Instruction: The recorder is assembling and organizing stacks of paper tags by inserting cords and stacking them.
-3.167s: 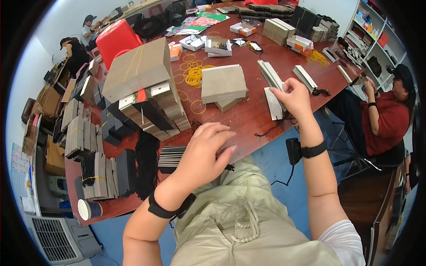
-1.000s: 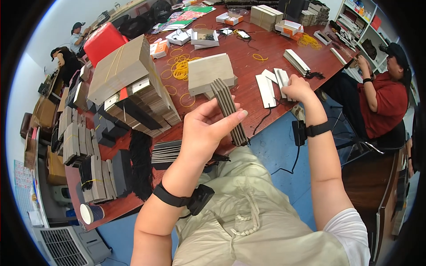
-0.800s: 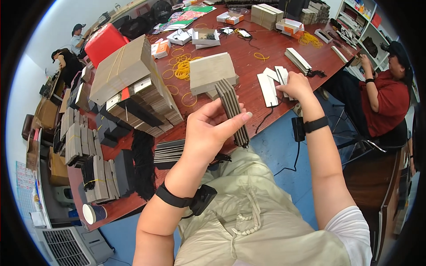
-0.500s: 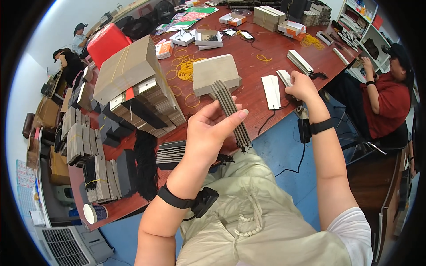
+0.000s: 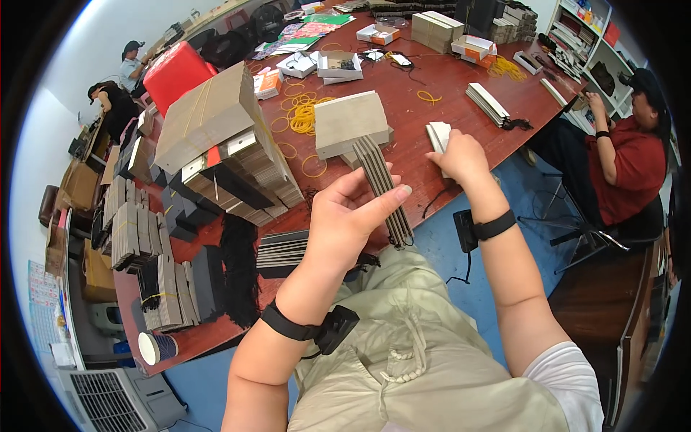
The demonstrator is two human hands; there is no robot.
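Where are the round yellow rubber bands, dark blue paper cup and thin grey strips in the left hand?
Round yellow rubber bands [image 5: 305, 117]: head view, heap's middle.
Dark blue paper cup [image 5: 167, 347]: head view, outer wall.
Thin grey strips [image 5: 375, 168]: head view, upper part.

Beneath the left hand [image 5: 349, 212] and the right hand [image 5: 464, 155], a red-brown table [image 5: 407, 108] is spread, and a blue floor [image 5: 443, 241] is exposed on the near side of the right hand. Far left of both hands, a white wall [image 5: 50, 122] is seen, with a chart [image 5: 42, 284] hung lower down; an air cooler [image 5: 101, 399] is placed nearer. Beyond the right hand, a white shelf [image 5: 602, 29] is loaded; rightward and nearer, a black chair [image 5: 640, 225] is occupied. Everything is brightly lit.
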